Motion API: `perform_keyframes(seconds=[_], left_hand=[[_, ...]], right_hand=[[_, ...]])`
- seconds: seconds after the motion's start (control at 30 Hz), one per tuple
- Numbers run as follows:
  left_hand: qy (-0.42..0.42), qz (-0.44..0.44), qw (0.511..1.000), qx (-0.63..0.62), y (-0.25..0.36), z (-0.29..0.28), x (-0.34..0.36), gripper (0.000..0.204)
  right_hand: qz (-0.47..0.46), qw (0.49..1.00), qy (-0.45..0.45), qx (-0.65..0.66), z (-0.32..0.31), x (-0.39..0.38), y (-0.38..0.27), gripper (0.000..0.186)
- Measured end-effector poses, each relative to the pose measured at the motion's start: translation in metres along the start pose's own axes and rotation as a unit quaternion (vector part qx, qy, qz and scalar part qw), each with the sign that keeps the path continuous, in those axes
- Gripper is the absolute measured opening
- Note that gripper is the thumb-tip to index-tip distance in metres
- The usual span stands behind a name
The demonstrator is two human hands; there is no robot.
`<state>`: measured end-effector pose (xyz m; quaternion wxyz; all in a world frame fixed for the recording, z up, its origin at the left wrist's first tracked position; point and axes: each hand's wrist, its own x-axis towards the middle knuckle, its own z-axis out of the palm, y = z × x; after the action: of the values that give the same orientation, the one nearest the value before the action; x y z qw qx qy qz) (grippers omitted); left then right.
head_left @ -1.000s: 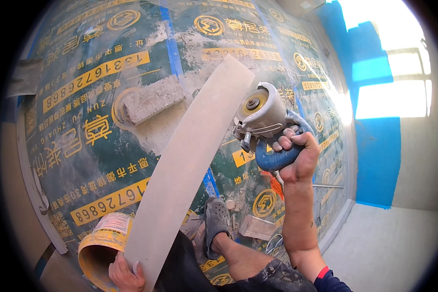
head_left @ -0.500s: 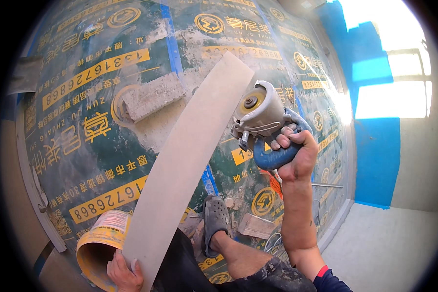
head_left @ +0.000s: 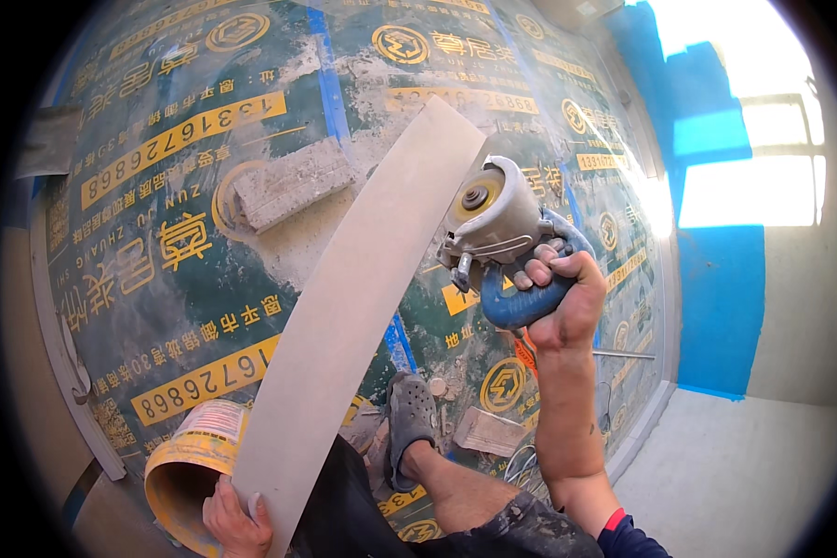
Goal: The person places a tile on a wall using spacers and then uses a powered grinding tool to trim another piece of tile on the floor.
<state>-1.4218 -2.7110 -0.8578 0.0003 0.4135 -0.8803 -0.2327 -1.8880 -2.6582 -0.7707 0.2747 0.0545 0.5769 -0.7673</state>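
A long, pale grey strip of tile [head_left: 353,279] runs diagonally from the bottom left to the upper middle. Its lower end is gripped by my left hand [head_left: 239,521], with the thumb on its face and fingers curled at the edge. In my right hand [head_left: 567,296] is a hand-held tile cutter [head_left: 507,232], dusty, with a blue handle, a grey guard and a round disc. The disc side is close against the strip's right edge near its far end; whether it touches, I cannot tell. Faint grey haze hangs beside the guard.
A yellow bucket [head_left: 184,453] lies on its side by my left hand. A dusty block [head_left: 298,183] rests left of the strip. My clog [head_left: 411,418] stands near another small slab [head_left: 489,431] and a coiled cable [head_left: 523,465]. Printed green sheeting [head_left: 205,307] covers the floor.
The tile cutter and my right hand have shifted slightly left, nearer the strip. Grey haze shows beside the guard. My left hand and the strip have hardly moved.
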Motion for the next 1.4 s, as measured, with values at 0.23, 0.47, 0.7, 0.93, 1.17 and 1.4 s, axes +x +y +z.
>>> perform_keyframes(seconds=[0.23,0.47,0.7,0.93,1.17,1.4], left_hand=[[-0.002,0.000,1.000,-0.002,0.000,0.000,0.000,0.056],[-0.002,-0.002,1.000,-0.011,0.001,-0.003,0.001,0.055],[0.007,0.009,1.000,-0.010,0.000,-0.001,0.002,0.055],[0.000,0.006,1.000,-0.009,0.003,-0.004,0.003,0.055],[0.003,0.009,1.000,-0.009,0.003,-0.004,0.004,0.055],[-0.001,0.007,1.000,-0.012,-0.001,-0.002,0.003,0.054]], right_hand=[[-0.015,1.000,0.018,-0.001,0.006,0.000,0.000,0.023],[-0.008,1.000,0.017,0.000,0.006,-0.003,0.001,0.025],[-0.004,1.000,0.029,0.008,0.010,-0.011,0.002,0.015],[-0.003,1.000,0.028,0.002,0.009,-0.013,0.002,0.016],[0.012,1.000,0.010,0.007,0.008,-0.016,0.002,0.019],[0.013,1.000,0.010,0.009,0.006,-0.020,0.003,0.019]])
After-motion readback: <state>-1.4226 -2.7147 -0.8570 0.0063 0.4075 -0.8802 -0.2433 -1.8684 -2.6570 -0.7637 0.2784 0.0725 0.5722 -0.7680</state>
